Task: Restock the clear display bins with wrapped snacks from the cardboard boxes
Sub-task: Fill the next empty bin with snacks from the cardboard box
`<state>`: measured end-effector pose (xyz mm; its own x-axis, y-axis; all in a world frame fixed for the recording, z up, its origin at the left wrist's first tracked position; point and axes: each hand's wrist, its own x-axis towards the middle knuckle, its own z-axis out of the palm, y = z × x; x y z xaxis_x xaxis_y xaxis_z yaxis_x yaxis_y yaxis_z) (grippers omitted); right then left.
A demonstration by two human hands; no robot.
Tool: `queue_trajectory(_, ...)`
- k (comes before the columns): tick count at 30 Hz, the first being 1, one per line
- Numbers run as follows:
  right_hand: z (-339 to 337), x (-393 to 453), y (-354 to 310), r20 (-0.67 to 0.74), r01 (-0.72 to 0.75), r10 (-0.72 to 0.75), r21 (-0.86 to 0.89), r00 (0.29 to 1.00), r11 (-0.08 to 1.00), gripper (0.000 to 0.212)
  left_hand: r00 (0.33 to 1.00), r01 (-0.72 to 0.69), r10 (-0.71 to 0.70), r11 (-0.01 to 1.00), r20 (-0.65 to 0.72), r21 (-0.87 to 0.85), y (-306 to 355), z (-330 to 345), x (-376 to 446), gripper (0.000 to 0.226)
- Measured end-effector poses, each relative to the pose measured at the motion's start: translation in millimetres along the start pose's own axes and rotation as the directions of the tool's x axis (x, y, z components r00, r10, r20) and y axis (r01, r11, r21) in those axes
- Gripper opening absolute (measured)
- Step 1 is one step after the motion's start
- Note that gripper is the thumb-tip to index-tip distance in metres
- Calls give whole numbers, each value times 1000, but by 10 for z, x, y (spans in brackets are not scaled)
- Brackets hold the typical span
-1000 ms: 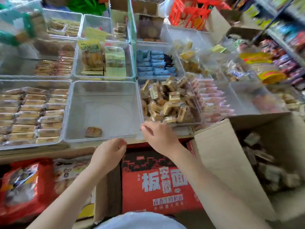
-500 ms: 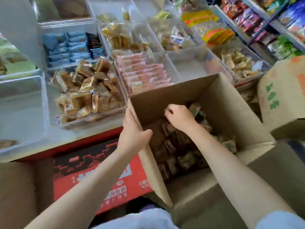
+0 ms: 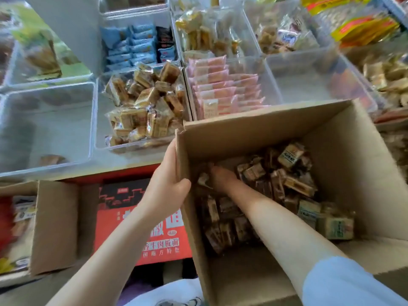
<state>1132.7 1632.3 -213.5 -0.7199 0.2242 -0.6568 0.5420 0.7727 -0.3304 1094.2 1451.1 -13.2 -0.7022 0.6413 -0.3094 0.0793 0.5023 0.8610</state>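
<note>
From the head view, the left hand [image 3: 164, 191] grips the near-left wall of the open cardboard box [image 3: 353, 164], thumb inside. The right hand [image 3: 221, 178] reaches down among the wrapped snacks [image 3: 287, 177] inside; its grip cannot be told.

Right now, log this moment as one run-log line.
left hand: grips cardboard box wall | right hand: inside box among wrapped snacks, grip unclear | nearly empty clear bin: not yet restocked

"牛肉板面" on red carton [image 3: 141, 228]
</note>
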Motion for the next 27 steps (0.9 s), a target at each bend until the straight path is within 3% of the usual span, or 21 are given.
queue_trajectory(3, 187, 95, -118, -4, 0, -1, -100, 1000, 995, 86, 1000, 14, -14, 1000, -7, -14, -76, -121, -7, 95)
queue_trajectory(7, 365, 222, -257, -73, -34, 11, -311, 997, 950, 49, 999, 39, -40, 998, -18, -54, -196, -234, 23, 93)
queue_trajectory(10, 303, 213, -285, -44, -8, -5, -287, 999, 958, 44, 998, 50, -54, 996, -40, -77, -201, -220, 49, 88)
queue_trajectory(12, 82, 96, -319, -2, -4, 3, -110, 1000, 994, 56, 997, 60, -63, 997, -41, -55, -202, -222, 82, 82)
queue_trajectory(14, -287, -130, -341, 108, 17, -34, 151, 994, 988, 50, 994, 99, -101, 993, -35, -64, -222, -261, 94, 73)
queue_trajectory(16, -720, -451, -347, 230, 33, -154, 458, 961, 888, 30, 992, 105, -108, 993, -65, -54, -252, -334, 94, 65)
queue_trajectory(18, -1165, -896, -395, 278, 22, -311, 712, 909, 702, 26, 987, 61, -75, 993, -143, -98, -238, -433, 78, 57)
queue_trajectory(21, -1604, -1447, -674, 147, 174, -478, 807, 866, 564, 40, 986, -37, -22, 937, -166, -348, -154, -652, 33, 58)
queue_trajectory(24, -1651, -1688, -1313, -99, 373, -416, 657, 904, 655, 44, 994, -100, 64, 855, -87, -509, -49, -923, -28, 56)
queue_trajectory(27, -1480, -1619, -2012, -323, 479, -362, 458, 874, 749, 55, 981, -145, 49, 832, -189, -536, -136, -1299, -39, 41)
